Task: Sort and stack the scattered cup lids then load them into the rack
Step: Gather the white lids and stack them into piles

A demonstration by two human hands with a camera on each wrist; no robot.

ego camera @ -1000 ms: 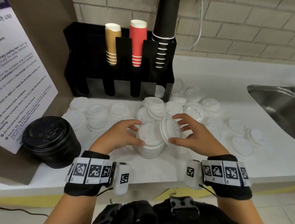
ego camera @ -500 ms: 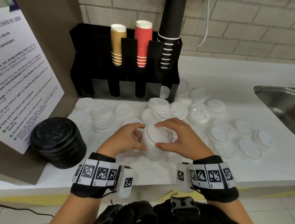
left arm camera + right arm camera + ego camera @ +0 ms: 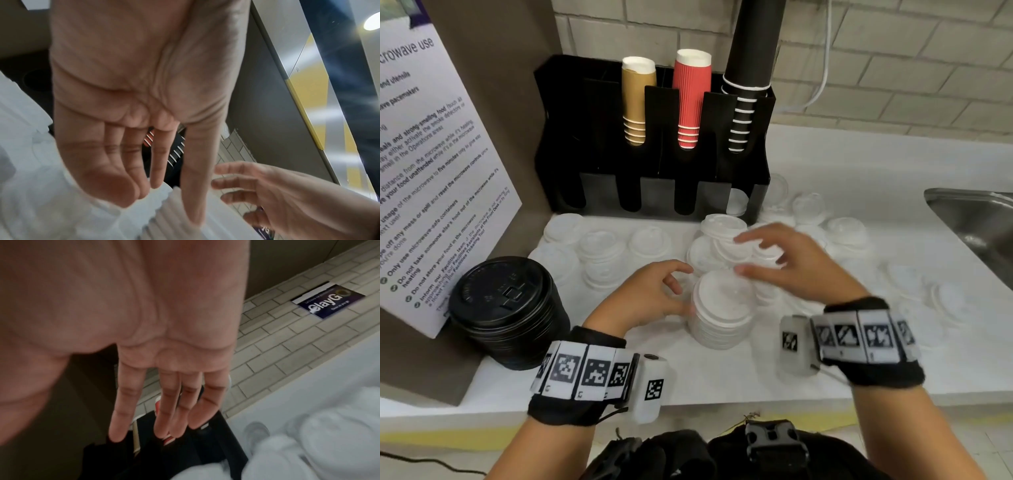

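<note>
Lid seated on the stack, my right hand lifting away for the next one.

My left hand (image 3: pixel 643 294) steadies the stack of white plastic cup lids (image 3: pixel 720 313), fingers loosely curled against its 9 o'clock side; my right hand (image 3: pixel 791 267), which half a second ago pressed the lid down, now hovers spread and empty toward 1 o'clock over the loose white lids (image 3: pixel 726 240). That means stacking goes on; nothing white is racked yet, bar perhaps one lid in the black slotted rack (image 3: pixel 654 192). Counted: one white stack, one stack of black lids (image 3: pixel 506 308) at 9 o'clock, three cup columns, roughly twenty loose lids, too blurred for exactness.
</note>
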